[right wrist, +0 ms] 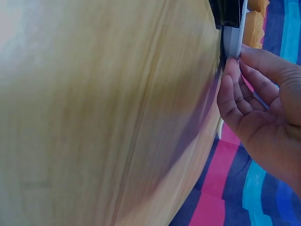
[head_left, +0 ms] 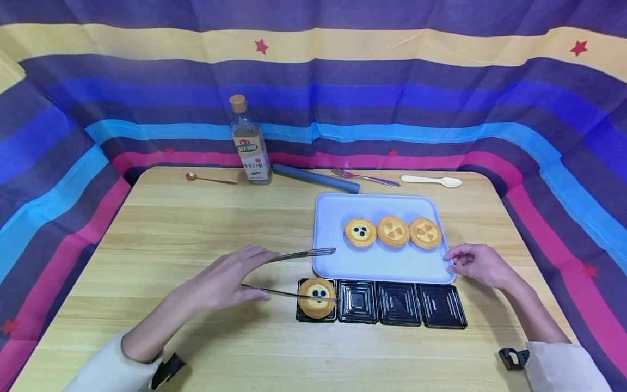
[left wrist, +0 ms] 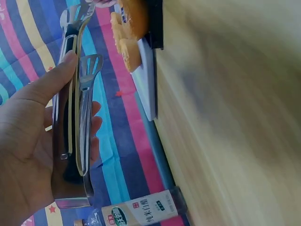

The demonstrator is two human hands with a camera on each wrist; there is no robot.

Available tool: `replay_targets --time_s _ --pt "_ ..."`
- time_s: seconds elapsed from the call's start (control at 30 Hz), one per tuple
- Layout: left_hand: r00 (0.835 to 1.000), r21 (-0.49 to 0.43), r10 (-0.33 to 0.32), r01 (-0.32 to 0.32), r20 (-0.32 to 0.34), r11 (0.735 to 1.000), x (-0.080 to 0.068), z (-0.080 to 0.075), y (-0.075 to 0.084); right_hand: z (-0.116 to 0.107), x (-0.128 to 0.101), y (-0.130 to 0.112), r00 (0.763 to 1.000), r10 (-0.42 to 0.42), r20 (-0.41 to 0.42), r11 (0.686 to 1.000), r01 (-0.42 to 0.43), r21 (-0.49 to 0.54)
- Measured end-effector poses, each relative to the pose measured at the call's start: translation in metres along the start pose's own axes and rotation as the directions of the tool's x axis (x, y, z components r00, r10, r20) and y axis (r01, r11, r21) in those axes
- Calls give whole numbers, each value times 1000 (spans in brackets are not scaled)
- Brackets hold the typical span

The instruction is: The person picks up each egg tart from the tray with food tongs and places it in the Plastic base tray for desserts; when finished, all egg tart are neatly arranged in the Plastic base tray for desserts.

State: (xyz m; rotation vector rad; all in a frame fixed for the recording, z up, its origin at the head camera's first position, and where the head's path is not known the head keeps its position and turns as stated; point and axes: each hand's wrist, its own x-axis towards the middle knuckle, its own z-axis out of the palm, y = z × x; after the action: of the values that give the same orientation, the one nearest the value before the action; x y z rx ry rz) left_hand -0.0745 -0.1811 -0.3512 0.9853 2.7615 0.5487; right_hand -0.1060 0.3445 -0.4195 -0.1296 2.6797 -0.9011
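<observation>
My left hand [head_left: 222, 280] grips a pair of metal tongs [left wrist: 70, 136], thumb on one arm and fingers on the other. The tongs' arms are spread, and one crosses above an egg tart [head_left: 313, 311] with blueberries, which sits in the leftmost black plastic container [head_left: 300, 317]. Beside the light blue tray [head_left: 343, 261], my right hand [head_left: 477, 265] pinches its right edge between thumb and fingers. On the tray lie three tarts in a row: a blueberry one [head_left: 360, 233] and two with wedge-patterned tops, the middle one [head_left: 393, 231] and the right one [head_left: 425, 233].
Several black containers [head_left: 399, 305] line the tray's front edge. Behind stand a vinegar bottle [head_left: 252, 152], a dark blue roll [head_left: 315, 178], a fork [head_left: 364, 177], a white spoon [head_left: 431, 180] and a small thin spoon [head_left: 210, 178]. A striped cloth [head_left: 313, 98] surrounds the wooden table [head_left: 196, 218].
</observation>
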Motion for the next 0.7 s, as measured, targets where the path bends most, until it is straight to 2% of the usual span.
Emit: replay_targets --time_s 0.37,0.6,0.7 --pt "1000 -38 11 -12 -18 999 38 0 -7 1 -1 -3 1000 -4 -21 1000 4 -15" --pt "998 -31 31 -32 -46 999 69 2 -15 2 -1 -3 1000 -3 -28 1000 2 -23" --pt "999 -39 19 -21 -43 999 81 2 -16 2 0 -3 1000 -1 -28 1000 1 -25"
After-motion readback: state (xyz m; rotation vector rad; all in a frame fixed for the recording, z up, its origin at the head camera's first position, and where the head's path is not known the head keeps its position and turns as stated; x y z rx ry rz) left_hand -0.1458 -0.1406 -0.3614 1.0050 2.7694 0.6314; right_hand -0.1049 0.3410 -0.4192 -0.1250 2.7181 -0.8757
